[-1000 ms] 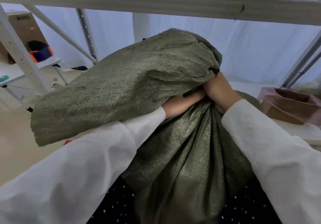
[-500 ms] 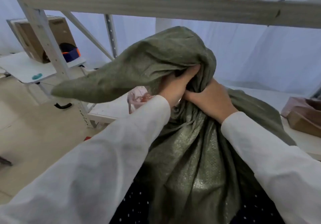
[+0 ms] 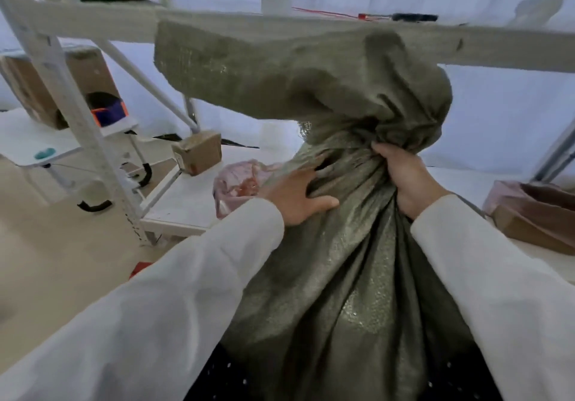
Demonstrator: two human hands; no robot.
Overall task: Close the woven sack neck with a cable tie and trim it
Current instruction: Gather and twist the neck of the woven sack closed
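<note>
Your right hand [image 3: 404, 179] is clenched round the gathered neck of the green woven sack [image 3: 342, 276], fingers curled tight into the bunched cloth. Your left hand [image 3: 295, 193] lies on the sack's left side just below the neck, fingers spread and nearly straight, pressing the fabric without gripping it. The sack stands right in front of you between your two white sleeves, its body falling in long folds toward the bottom of the view; what it holds cannot be seen. Above your right hand the loose top of the sack flops over to the left, reaching up across the pale wooden beam [image 3: 513, 50].

Behind your left hand, a pink plastic bag [image 3: 236, 182] sits on the white tabletop [image 3: 186, 201] with something reddish inside. A small cardboard box [image 3: 197, 151], closed, rests farther back. At the far left a larger cardboard box [image 3: 77, 80] has a round hole in its side.
</note>
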